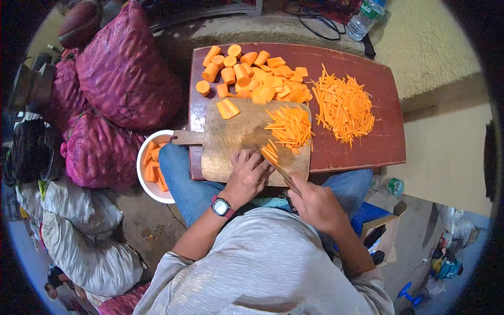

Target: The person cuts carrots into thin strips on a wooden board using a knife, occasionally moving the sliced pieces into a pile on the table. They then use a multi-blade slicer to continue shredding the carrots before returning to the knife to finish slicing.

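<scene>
My right hand [317,203] is wrapped round the handle of a knife [285,176], whose blade slants up and left over the wooden cutting board [223,149]. Carrot strips [270,151] lie at the blade's tip. Beside the blade, my left hand [250,173] presses curled fingers onto the board's near edge; whatever is under them is hidden. A heap of thin carrot strips [290,127] sits on the board's right side. A carrot chunk [228,108] rests near its far left edge.
The board lies on a red tabletop [357,157]. Carrot chunks and slices [252,76] cover its far left; a carrot-strip pile [344,107] lies right. A white bucket [144,184] of carrots stands left, near pink mesh sacks [126,68]. A plastic bottle [363,22] is far right.
</scene>
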A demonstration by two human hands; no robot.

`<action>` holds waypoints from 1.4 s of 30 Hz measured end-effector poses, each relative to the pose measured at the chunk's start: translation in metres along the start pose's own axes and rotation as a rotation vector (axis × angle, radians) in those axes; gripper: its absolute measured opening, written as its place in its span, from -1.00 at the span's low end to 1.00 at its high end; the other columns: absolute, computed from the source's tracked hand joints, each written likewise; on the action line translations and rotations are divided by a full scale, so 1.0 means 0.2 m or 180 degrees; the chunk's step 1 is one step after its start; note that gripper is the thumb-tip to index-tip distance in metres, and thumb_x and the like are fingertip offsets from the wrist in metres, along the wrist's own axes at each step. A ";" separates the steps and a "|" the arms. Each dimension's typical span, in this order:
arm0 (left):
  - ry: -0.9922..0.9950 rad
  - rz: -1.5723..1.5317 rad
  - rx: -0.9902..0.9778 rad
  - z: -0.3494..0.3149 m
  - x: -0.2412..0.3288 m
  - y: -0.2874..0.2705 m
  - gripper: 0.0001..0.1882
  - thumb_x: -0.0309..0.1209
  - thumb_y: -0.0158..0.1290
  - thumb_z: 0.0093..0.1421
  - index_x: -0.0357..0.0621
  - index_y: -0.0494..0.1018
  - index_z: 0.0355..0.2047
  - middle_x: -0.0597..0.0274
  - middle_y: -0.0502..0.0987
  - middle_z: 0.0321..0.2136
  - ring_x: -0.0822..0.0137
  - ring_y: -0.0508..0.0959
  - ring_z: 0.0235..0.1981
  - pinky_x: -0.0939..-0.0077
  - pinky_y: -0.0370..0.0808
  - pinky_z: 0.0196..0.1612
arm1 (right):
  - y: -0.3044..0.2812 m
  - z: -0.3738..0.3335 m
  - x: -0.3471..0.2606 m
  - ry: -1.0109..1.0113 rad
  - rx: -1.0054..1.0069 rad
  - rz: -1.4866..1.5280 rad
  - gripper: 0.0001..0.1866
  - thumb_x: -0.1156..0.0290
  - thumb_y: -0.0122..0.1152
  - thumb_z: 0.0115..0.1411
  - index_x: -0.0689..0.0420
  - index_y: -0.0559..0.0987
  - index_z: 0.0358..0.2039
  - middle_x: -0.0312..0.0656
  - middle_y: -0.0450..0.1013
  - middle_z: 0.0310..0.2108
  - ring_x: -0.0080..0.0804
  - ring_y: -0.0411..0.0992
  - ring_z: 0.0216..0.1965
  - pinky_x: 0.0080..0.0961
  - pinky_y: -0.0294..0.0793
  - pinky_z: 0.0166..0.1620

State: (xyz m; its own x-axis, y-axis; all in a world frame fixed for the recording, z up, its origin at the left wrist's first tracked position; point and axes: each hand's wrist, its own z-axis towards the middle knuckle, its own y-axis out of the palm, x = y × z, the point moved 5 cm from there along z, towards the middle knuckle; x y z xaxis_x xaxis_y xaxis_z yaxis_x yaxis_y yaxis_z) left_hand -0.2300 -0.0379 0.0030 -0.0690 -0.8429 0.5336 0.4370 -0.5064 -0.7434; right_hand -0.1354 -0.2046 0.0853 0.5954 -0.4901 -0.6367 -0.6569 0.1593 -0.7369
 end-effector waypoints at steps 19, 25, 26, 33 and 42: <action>-0.0131 -0.0099 -0.0048 -0.04 -0.04 0.01 -0.39 -0.59 0.28 -0.07 -0.16 0.62 0.09 0.07 0.50 -0.04 -0.09 0.44 0.04 -0.06 0.34 0.16 | 0.02 0.01 -0.01 0.0293 -0.0183 0.0062 -0.61 0.34 0.24 0.43 0.15 0.47 0.20 0.27 0.62 -0.22 0.38 0.60 -0.14 0.20 0.61 -0.13; -0.0168 -0.0165 -0.0150 -0.04 -0.03 0.01 -0.41 -0.60 0.29 -0.06 -0.17 0.62 0.08 0.08 0.51 -0.05 -0.09 0.44 0.04 -0.06 0.34 0.18 | 0.07 0.09 0.00 -0.0027 0.0044 0.0007 -0.61 0.33 0.23 0.43 0.14 0.43 0.19 0.25 0.62 -0.17 0.37 0.61 -0.15 0.22 0.62 -0.15; -0.0186 -0.0146 -0.0088 -0.04 -0.04 0.01 -0.42 -0.60 0.30 -0.05 -0.18 0.62 0.07 0.08 0.51 -0.05 -0.09 0.44 0.03 -0.06 0.34 0.19 | 0.07 0.10 -0.01 0.0039 -0.0025 0.0121 -0.63 0.36 0.24 0.42 0.12 0.46 0.19 0.27 0.62 -0.21 0.39 0.59 -0.10 0.22 0.59 -0.10; -0.0210 -0.0086 -0.0175 -0.01 -0.01 -0.02 -0.49 -0.58 0.31 0.02 -0.20 0.63 0.05 0.08 0.52 -0.05 -0.07 0.44 0.01 -0.03 0.35 0.19 | 0.06 0.07 -0.04 0.0064 0.0075 -0.0018 -0.68 0.32 0.21 0.44 0.17 0.46 0.11 0.27 0.62 -0.20 0.37 0.60 -0.13 0.27 0.57 -0.11; -0.0079 -0.0047 -0.0245 -0.02 -0.02 -0.03 -0.50 -0.52 0.30 0.08 -0.23 0.61 0.09 0.07 0.52 -0.04 -0.06 0.46 0.03 -0.05 0.34 0.20 | 0.08 0.12 -0.04 0.0053 0.0042 -0.0026 -0.66 0.33 0.18 0.46 0.16 0.41 0.15 0.22 0.63 -0.20 0.35 0.62 -0.14 0.25 0.60 -0.10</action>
State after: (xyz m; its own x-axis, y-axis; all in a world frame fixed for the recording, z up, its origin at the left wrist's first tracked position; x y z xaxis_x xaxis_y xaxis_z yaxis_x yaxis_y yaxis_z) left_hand -0.2359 -0.0330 0.0041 -0.0521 -0.8310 0.5538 0.3659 -0.5319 -0.7637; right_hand -0.1395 -0.1778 0.0724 0.5929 -0.5055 -0.6268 -0.6459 0.1664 -0.7451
